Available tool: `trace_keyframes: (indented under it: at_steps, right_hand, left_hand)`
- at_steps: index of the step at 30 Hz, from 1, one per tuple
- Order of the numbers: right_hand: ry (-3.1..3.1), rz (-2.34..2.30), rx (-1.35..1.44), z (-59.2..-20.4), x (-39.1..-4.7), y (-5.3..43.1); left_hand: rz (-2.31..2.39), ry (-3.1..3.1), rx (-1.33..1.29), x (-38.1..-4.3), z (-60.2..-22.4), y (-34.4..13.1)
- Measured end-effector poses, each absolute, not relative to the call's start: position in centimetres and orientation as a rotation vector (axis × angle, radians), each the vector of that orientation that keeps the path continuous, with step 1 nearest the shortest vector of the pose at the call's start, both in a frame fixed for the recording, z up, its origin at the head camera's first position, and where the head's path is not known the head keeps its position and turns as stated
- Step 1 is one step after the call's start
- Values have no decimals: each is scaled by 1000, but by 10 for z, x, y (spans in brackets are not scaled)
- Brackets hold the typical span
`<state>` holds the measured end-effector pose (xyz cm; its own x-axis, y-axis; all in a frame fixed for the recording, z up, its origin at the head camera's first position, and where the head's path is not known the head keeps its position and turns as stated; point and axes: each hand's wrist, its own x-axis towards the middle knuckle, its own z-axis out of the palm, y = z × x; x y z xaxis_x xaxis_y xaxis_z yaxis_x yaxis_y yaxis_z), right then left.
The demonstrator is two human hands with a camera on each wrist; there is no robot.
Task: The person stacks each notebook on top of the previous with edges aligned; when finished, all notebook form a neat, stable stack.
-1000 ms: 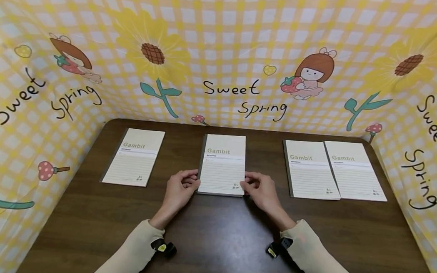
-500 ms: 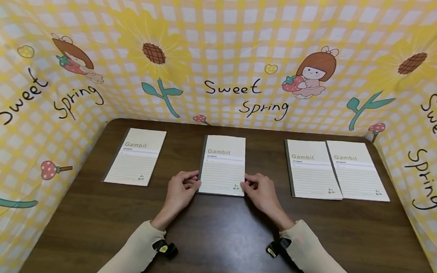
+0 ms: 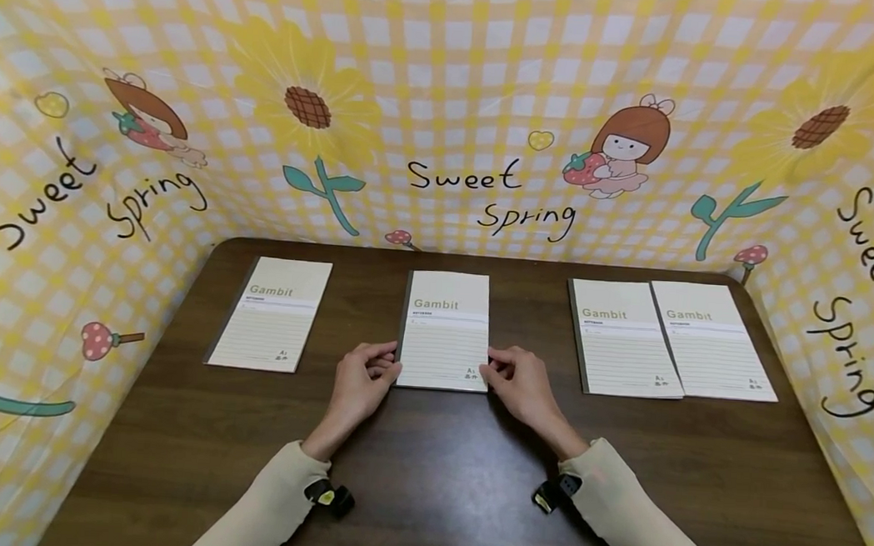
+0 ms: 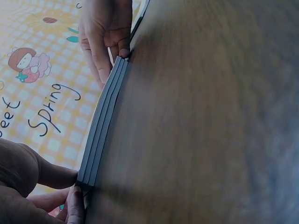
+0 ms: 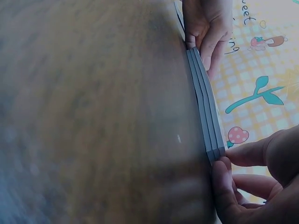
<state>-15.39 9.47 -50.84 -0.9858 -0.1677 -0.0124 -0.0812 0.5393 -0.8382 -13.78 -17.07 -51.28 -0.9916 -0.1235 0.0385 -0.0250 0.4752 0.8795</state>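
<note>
In the head view a stack of notebooks (image 3: 444, 332), with a white "Gambit" cover on top, lies in the middle of the table. My left hand (image 3: 358, 383) holds its near left corner between thumb and curled fingers. At the near right corner my right hand (image 3: 523, 387) grips it the same way. From the left wrist the near side of the stack (image 4: 103, 126) shows as layered grey edges, evenly lined up. The right wrist view has the same grey edges (image 5: 205, 102), with both hands at the ends. Parts of the fingers are hidden beside the stack.
One matching notebook (image 3: 269, 313) lies to the left on the dark wooden table (image 3: 424, 481). To the right are two more, a nearer one (image 3: 624, 339) touching or slightly overlapping the far right one (image 3: 714, 340). A yellow checked cloth (image 3: 449, 73) walls the back and sides.
</note>
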Motion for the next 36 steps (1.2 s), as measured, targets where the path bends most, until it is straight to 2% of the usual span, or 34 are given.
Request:
trace_keyframes:
  at_steps: [20, 30, 36]
  right_hand:
    - [2679, -1377, -205, -494, -150, 96]
    - [2462, -1314, -857, -481, -135, 65]
    - [2281, -1190, -1091, -483, -124, 32]
  left_hand:
    - [-1626, -2665, 122, -127, -505, -178]
    - [-1524, -2777, 108, -114, -495, -206]
    - [-1426, -2800, 62, -104, -492, -225]
